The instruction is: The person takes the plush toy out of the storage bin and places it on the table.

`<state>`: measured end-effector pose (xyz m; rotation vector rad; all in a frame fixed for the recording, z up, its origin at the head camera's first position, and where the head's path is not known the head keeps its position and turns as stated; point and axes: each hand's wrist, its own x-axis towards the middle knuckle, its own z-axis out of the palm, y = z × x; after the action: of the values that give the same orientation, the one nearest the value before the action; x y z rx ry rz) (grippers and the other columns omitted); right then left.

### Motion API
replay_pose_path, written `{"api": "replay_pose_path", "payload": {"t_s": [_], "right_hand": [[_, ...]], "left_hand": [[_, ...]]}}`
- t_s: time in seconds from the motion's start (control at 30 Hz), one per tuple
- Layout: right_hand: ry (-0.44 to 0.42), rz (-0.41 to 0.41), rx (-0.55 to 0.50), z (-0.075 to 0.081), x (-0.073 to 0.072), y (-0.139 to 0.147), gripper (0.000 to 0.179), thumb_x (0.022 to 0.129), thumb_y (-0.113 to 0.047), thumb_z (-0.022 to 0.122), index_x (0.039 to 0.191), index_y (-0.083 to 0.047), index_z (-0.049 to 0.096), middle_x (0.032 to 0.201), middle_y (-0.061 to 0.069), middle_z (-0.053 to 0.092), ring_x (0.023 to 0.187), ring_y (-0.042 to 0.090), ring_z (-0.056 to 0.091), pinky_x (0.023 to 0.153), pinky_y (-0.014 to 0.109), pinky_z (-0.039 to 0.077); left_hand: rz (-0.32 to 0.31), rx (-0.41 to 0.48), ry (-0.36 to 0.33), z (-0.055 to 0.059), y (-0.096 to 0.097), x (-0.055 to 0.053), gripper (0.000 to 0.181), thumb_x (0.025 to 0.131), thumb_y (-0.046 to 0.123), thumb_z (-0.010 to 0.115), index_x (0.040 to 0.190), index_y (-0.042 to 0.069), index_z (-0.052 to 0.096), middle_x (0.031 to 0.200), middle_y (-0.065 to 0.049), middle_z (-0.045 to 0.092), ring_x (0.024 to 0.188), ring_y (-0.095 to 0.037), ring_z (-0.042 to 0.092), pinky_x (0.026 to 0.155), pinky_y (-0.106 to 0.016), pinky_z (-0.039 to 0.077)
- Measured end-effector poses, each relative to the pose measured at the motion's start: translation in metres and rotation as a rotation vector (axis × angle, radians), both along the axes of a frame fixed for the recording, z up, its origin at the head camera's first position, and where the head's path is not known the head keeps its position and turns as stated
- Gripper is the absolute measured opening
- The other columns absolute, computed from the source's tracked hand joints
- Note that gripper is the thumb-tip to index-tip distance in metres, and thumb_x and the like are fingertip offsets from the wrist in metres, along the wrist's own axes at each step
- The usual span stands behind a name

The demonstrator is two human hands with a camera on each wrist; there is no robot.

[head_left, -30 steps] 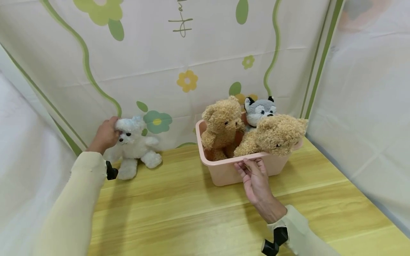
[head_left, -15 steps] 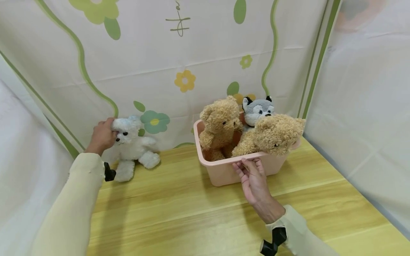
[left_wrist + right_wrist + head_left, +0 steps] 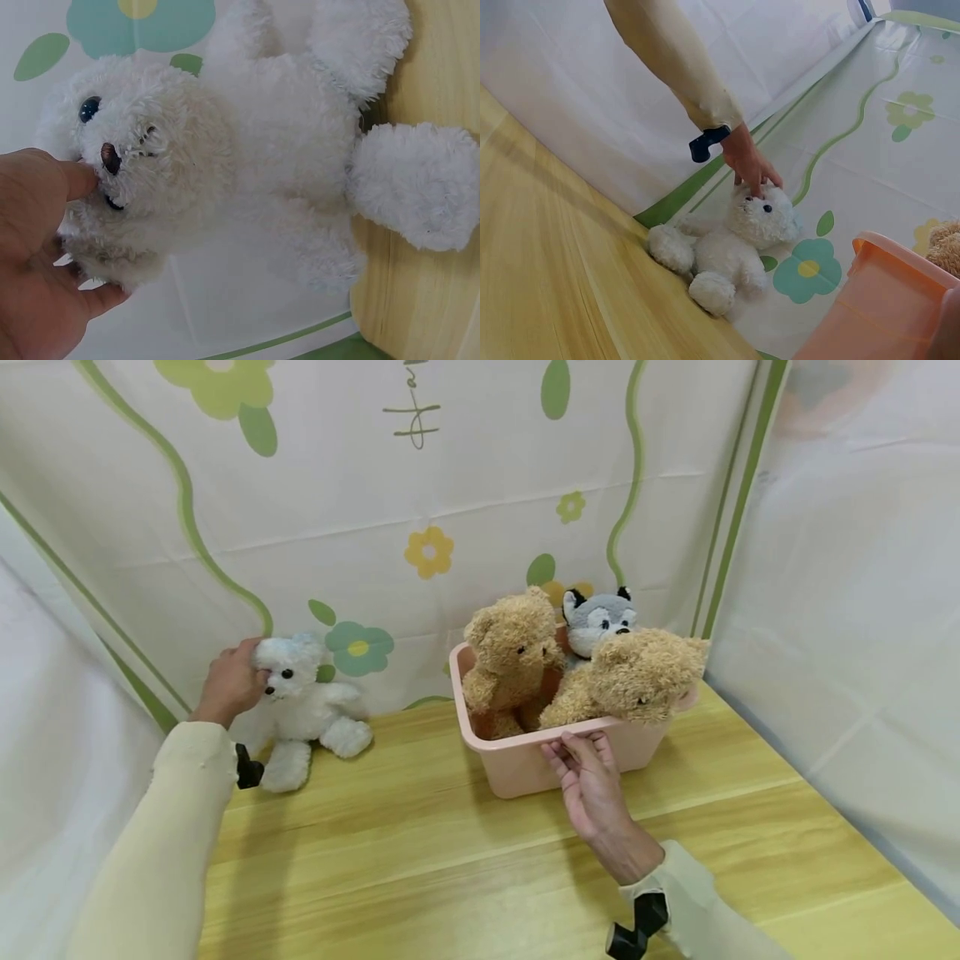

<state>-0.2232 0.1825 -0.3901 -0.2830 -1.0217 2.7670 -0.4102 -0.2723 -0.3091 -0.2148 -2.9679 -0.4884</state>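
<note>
On the left, a white plush dog (image 3: 300, 710) with a bluish patch on its head sits on the table against the backdrop. My left hand (image 3: 231, 681) grips the side of its head; in the left wrist view, that hand's thumb and fingers (image 3: 105, 300) lie around the head near one eye. To the right stands a pink plastic bin (image 3: 517, 772). The fingers and thumb of my right hand (image 3: 592, 785) pinch its front rim. Inside are a curly brown teddy bear (image 3: 513, 652) sitting up, a grey-and-white husky plush (image 3: 600, 622) and a second brown teddy bear (image 3: 645, 677) leaning over the rim.
The wood-grain table (image 3: 420, 868) runs under everything. A white flowered backdrop (image 3: 480, 485) rises right behind the bin and the plush dog. White cloth walls (image 3: 847, 610) close in the left and right sides.
My left hand and the plush dog have shifted slightly left and a little nearer. The right hand stays on the bin's rim. The whole head view has drifted slightly.
</note>
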Motion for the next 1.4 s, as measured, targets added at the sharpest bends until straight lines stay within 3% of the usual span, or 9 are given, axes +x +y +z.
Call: {"api": "replay_pose_path", "payload": {"t_s": [0.27,0.7,0.97,1.4], "right_hand": [[-0.009,0.003,0.011,0.000,-0.001,-0.001,0.013,0.101,-0.002,0.050,0.094,-0.013,0.049,0.091,0.001,0.058,0.085,0.011,0.060,0.089,0.023,0.055],[-0.014,-0.011,0.015,0.002,-0.001,0.000,0.012,0.101,-0.002,0.050,0.094,-0.013,0.049,0.091,0.000,0.058,0.086,0.011,0.061,0.090,0.023,0.055],[-0.014,-0.011,0.019,0.001,-0.001,0.000,0.012,0.100,-0.003,0.051,0.095,-0.013,0.048,0.092,0.000,0.058,0.086,0.011,0.061,0.091,0.024,0.054],[-0.023,-0.003,0.027,0.001,0.001,-0.001,0.012,0.101,-0.002,0.050,0.096,-0.013,0.047,0.092,0.001,0.058,0.086,0.012,0.061,0.092,0.024,0.054]], "left_hand": [[-0.009,-0.001,0.009,-0.001,-0.004,-0.002,0.055,0.100,0.008,0.045,0.147,-0.011,0.023,0.137,-0.046,0.029,0.125,-0.063,0.028,0.102,-0.072,0.027],[-0.024,0.005,0.020,-0.002,-0.005,-0.008,0.057,0.101,0.009,0.043,0.150,-0.009,0.020,0.138,-0.046,0.028,0.126,-0.063,0.026,0.102,-0.072,0.026],[-0.046,0.036,0.046,-0.003,-0.010,-0.011,0.059,0.100,0.011,0.044,0.147,-0.016,0.020,0.133,-0.047,0.034,0.119,-0.063,0.035,0.099,-0.071,0.031],[-0.034,0.078,0.054,-0.012,-0.021,-0.005,0.058,0.103,0.015,0.041,0.145,-0.019,0.020,0.135,-0.048,0.030,0.121,-0.063,0.031,0.099,-0.071,0.028]]}}
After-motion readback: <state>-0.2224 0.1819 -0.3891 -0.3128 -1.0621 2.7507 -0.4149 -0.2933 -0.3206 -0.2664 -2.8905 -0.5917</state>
